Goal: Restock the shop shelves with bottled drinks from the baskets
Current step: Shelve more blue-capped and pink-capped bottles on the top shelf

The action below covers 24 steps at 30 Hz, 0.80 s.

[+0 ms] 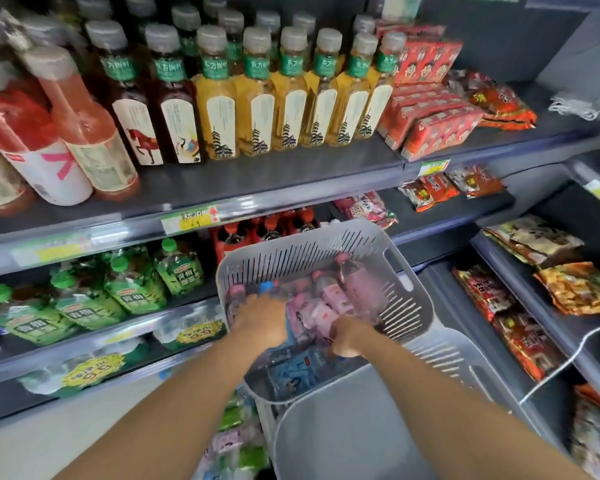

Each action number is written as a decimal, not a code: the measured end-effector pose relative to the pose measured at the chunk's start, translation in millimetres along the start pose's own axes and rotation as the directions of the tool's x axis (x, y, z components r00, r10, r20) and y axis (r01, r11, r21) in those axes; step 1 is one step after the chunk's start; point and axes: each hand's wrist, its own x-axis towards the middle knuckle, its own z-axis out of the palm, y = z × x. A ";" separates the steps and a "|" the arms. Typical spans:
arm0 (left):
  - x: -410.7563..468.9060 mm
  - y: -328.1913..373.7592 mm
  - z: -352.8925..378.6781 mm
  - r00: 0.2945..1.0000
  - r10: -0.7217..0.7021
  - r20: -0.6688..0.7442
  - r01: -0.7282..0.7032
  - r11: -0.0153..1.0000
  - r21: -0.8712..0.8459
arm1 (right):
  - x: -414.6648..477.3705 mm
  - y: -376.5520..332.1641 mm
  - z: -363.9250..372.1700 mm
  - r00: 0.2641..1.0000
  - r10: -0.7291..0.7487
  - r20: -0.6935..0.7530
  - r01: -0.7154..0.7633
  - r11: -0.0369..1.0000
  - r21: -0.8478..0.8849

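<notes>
A grey slotted basket stands in front of the shelves with several pink-labelled bottles and blue-labelled bottles lying inside. Both my hands reach down into it. My left hand lies over the bottles at the basket's left side, fingers bent down onto a blue-capped bottle; whether it grips is unclear. My right hand is curled round the end of a pink bottle in the basket's middle.
The upper shelf holds rows of yellow and dark tea bottles and red snack packs. Green bottles fill the lower shelf. A second grey basket sits underneath, and more bottles lie below it.
</notes>
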 end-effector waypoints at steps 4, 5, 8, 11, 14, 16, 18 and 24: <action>25.7 2.0 13.2 0.997 -0.053 0.053 0.050 0.998 0.049 | 16.4 0.7 10.5 1.000 0.005 0.007 -0.004 0.997 -0.071; 31.9 1.8 16.3 0.996 -0.062 0.068 0.057 0.995 0.078 | 18.7 0.1 11.7 1.000 0.000 0.006 0.000 0.994 -0.105; 46.1 0.3 22.0 0.991 -0.094 0.096 0.081 0.988 0.131 | 24.3 -0.7 15.7 1.000 -0.016 0.005 0.017 0.979 -0.204; 53.6 -2.0 26.9 0.982 -0.143 0.123 0.129 0.984 0.120 | 24.0 0.5 13.1 0.997 -0.069 0.026 0.074 0.945 -0.318; 63.2 -1.9 33.1 0.970 -0.201 0.138 0.199 0.980 0.029 | 25.0 -0.9 6.9 0.992 -0.117 0.045 0.125 0.907 -0.401; 72.2 -4.6 37.5 0.965 -0.245 0.099 0.252 0.965 -0.074 | 25.6 -2.7 5.0 0.987 -0.143 0.074 0.160 0.880 -0.447; 76.6 -6.7 36.5 0.959 -0.278 0.053 0.282 0.949 -0.137 | 25.1 -4.1 2.4 0.982 -0.166 0.085 0.187 0.862 -0.472; 77.2 -3.9 30.9 0.969 -0.240 0.065 0.248 0.942 -0.227 | 29.6 -8.0 -27.0 0.961 -0.238 0.138 0.270 0.913 -0.306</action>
